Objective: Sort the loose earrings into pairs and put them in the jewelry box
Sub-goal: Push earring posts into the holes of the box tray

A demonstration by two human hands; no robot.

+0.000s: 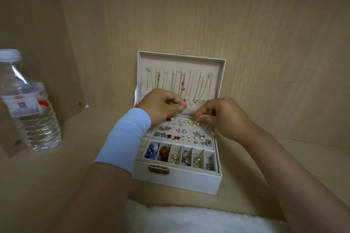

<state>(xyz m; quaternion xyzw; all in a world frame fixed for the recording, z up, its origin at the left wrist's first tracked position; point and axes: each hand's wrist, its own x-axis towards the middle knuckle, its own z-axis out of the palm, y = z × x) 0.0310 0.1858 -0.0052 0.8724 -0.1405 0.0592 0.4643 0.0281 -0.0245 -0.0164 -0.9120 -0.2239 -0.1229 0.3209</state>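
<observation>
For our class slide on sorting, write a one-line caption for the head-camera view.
Left hand and right hand, both curled, hover over earrings in an open jewelry box.

Pale wood-grain enclosure, one tone all round. Water bottle (28, 104) (clear plastic, white cap, red-and-white label) upright on bench (66, 166) of same light wood. Side panel (41, 34) directly behind bottle, running back to corner. Round metal fitting (79, 103) low on panel, right of bottle; second fitting (17, 143) beside bottle's base. Back wall (208, 15) right of bottle, beyond corner, faint vertical grain. White fluffy fabric (189, 219) well right of bottle, at near bench edge. Light soft, dim, even.
</observation>
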